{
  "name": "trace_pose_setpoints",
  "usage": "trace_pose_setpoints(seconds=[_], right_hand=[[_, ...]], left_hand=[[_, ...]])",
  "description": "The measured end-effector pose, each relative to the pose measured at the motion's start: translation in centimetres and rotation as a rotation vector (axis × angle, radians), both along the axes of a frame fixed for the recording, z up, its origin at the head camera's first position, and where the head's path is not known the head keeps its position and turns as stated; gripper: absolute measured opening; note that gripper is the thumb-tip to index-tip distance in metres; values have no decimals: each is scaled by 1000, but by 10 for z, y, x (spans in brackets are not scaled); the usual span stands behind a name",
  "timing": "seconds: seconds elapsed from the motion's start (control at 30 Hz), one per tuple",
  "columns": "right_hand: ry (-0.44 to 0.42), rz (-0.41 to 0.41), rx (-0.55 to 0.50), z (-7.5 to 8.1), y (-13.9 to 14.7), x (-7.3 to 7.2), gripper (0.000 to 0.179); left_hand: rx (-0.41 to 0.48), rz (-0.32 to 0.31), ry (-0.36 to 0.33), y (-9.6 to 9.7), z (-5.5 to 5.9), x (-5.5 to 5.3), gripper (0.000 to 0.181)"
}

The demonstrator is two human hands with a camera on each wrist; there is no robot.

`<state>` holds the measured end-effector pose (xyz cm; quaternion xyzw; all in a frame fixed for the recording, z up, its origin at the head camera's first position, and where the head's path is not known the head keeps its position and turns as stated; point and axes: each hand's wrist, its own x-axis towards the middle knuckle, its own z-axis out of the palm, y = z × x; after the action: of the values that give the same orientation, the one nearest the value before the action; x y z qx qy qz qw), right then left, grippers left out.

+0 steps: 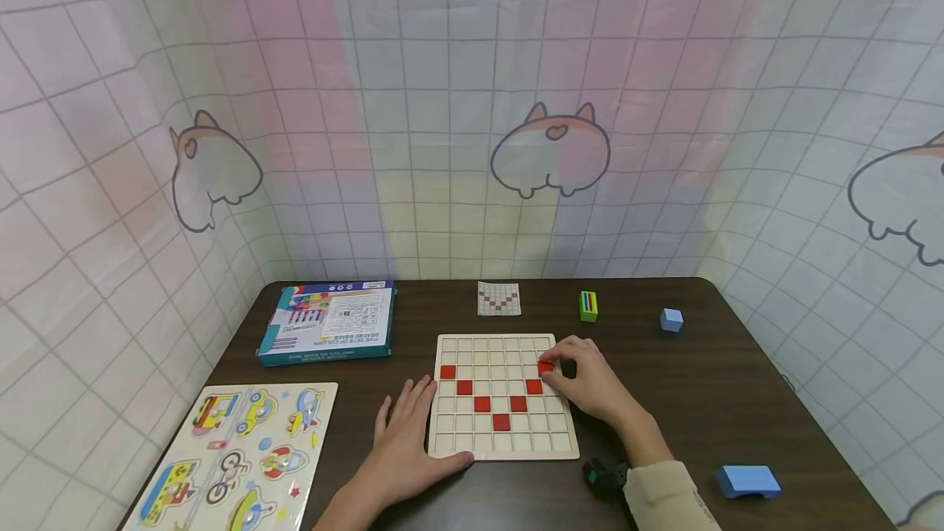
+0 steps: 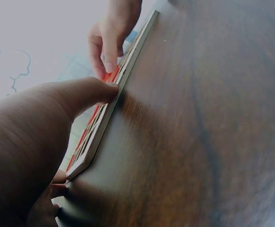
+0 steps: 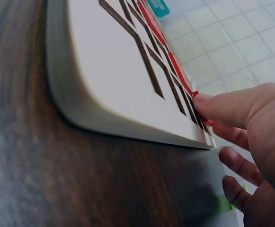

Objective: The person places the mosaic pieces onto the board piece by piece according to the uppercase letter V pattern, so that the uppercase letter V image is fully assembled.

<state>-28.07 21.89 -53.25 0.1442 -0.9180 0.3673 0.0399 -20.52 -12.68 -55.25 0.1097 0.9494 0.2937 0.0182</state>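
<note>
A pale square grid board (image 1: 460, 441) lies flat in the middle of the dark table. Red square tiles (image 1: 501, 422) sit in several of its cells, laid out in a V shape. At the board's right side my right hand (image 1: 593, 379) pinches a red square tile (image 1: 545, 368) between thumb and fingers, right at an outer-column cell. Whether that tile is fully seated I cannot tell. My left hand (image 1: 406, 441) rests against the board's left and near edges, fingers straight, its thumb (image 2: 97, 90) touching the near edge. From the right wrist view, the held tile (image 3: 204, 120) is partly hidden by the thumb.
A small card (image 1: 498, 299) printed with a V pattern lies behind the board. Further right are a green striped block (image 1: 587, 306), a blue cube (image 1: 671, 319) and a blue arched block (image 1: 748, 481). A flat box (image 1: 328, 322) and a vehicle picture board (image 1: 243, 457) lie left.
</note>
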Motion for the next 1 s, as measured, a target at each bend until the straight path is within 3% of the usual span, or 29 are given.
trace_pose_setpoints(seconds=[1.0], right_hand=[[-40,-22,-36,-6,3,-3,25]], left_hand=[[1,2,-8,-3,2,0,132]])
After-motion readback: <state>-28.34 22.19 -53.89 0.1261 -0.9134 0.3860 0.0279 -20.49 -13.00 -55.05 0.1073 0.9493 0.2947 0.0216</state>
